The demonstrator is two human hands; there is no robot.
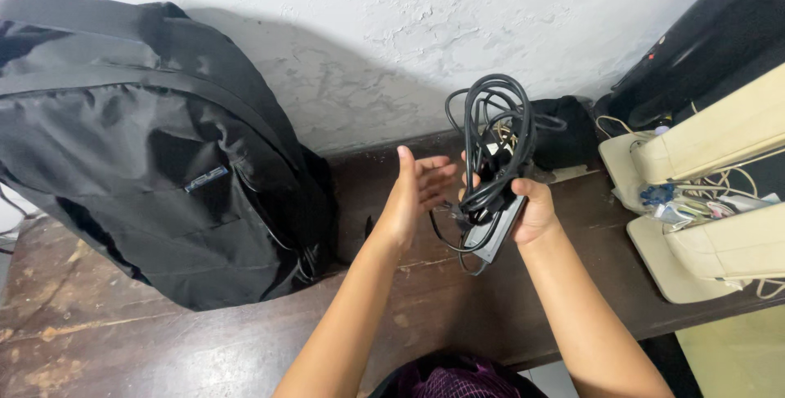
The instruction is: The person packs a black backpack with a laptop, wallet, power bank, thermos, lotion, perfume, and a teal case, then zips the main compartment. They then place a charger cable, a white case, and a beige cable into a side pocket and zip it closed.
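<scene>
My right hand grips a black power adapter brick together with its coiled black cable, held upright above the dark wooden table. The cable loops stand up over the hand. My left hand is open, palm turned toward the adapter, fingers spread and just left of the cable, barely apart from it. A large black backpack stands upright at the left against the white wall.
A small black pouch lies behind the cable by the wall. At the right stand cream-coloured plastic pieces with cords and small items, and a black cylindrical object. Purple fabric shows at the bottom edge.
</scene>
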